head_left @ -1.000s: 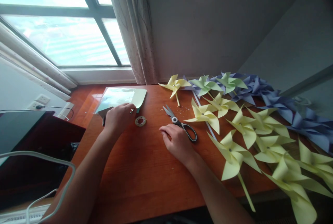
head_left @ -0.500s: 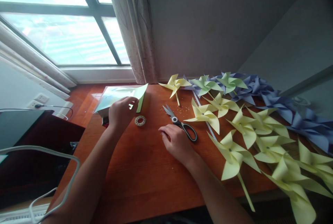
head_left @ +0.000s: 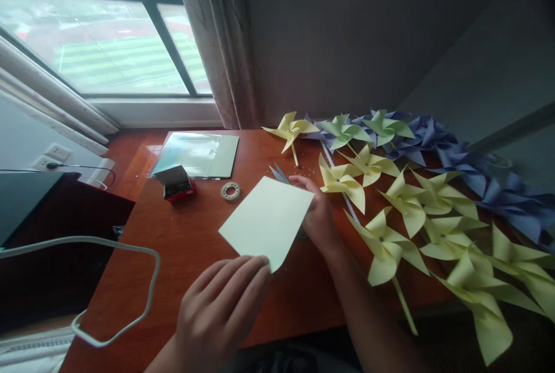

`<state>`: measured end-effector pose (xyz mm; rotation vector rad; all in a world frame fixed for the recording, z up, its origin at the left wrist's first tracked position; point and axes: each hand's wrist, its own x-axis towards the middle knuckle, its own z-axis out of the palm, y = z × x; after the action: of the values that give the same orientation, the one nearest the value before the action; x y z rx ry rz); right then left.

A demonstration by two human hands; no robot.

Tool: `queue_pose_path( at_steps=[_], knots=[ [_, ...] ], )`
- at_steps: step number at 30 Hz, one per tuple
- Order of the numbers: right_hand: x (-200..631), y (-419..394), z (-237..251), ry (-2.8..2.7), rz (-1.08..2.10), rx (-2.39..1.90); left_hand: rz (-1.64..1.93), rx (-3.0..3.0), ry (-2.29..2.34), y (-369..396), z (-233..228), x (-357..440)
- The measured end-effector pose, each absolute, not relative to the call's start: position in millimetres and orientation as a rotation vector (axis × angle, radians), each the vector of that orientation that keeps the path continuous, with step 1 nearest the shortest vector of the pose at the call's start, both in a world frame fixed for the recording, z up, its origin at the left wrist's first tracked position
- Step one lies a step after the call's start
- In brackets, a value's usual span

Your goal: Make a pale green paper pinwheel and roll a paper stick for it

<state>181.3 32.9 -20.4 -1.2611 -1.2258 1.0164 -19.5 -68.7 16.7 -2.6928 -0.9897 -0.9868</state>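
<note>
A pale green square sheet of paper (head_left: 266,217) is tilted above the middle of the table. My left hand (head_left: 225,301) pinches its near corner between thumb and fingers. My right hand (head_left: 319,217) is at the sheet's right corner, partly behind it, with fingers stretched out; its thumb side is hidden by the paper. Beneath the sheet and right hand lie scissors (head_left: 280,174), of which mainly the parted blades show. A roll of tape (head_left: 230,191) rests left of the sheet.
A clear sleeve of green paper (head_left: 195,153) lies at the back left, with a small open red box (head_left: 177,183) before it. Yellow pinwheels (head_left: 381,240), green pinwheels (head_left: 344,130) and purple pinwheels (head_left: 472,170) fill the right side. A white cable (head_left: 154,280) loops over the left edge.
My left hand has drawn the green sheet from the sleeve at the back left toward me and to the centre. My right hand has moved up and right, turning toward the sheet.
</note>
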Motion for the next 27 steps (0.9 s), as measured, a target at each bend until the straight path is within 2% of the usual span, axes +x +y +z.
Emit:
queue_pose_path(
  at_steps=[4, 12, 17, 19, 21, 24, 27],
  knots=[
    [181, 31, -24, -1.261, 1.017, -1.234, -1.005, -2.771, -1.086, -105, -10, -34],
    [199, -45, -16, -1.647, 0.687, -1.352, -0.983, -2.648, -1.402, -111, -21, -53],
    [214, -87, -14, -1.784, 1.029, -1.404, -1.209, -2.450, -1.795, -104, -15, -63],
    [216, -89, -14, -1.809, 1.056, -1.455, -1.267, -2.358, -1.930, -104, -10, -64],
    [217, -84, -18, -1.786, 0.886, -1.497, -1.284, -2.290, -1.974, -106, -6, -63],
    [216, -64, -27, -1.805, 0.433, -1.564, -1.283, -2.303, -1.865, -109, -4, -63],
    [211, -41, -32, -1.887, 0.189, -1.704, -1.261, -2.313, -1.768, -111, -6, -63]
  ],
)
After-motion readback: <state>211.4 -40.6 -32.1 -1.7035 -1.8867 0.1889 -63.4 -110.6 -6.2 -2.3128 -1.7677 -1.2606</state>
